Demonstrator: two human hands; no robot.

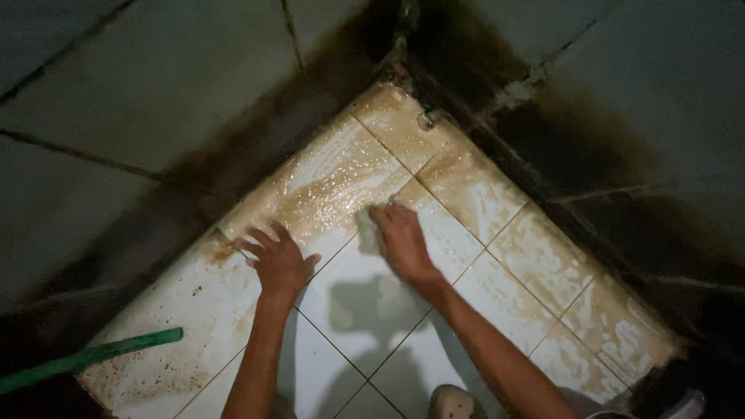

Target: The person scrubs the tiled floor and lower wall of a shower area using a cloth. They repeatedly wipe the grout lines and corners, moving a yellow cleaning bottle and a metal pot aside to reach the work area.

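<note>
Left hand point(278, 260): fingers spread wide, braced on floor point(365, 310).
Right hand point(402, 240): fingers gripping sponge point(366, 230), at 12 o'clock.
Advice: press firmly, work foam point(326, 186) outward.

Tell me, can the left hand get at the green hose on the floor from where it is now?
Probably yes: the left hand lies flat on the tile, and only bare wet floor separates it from the green hose.
</note>
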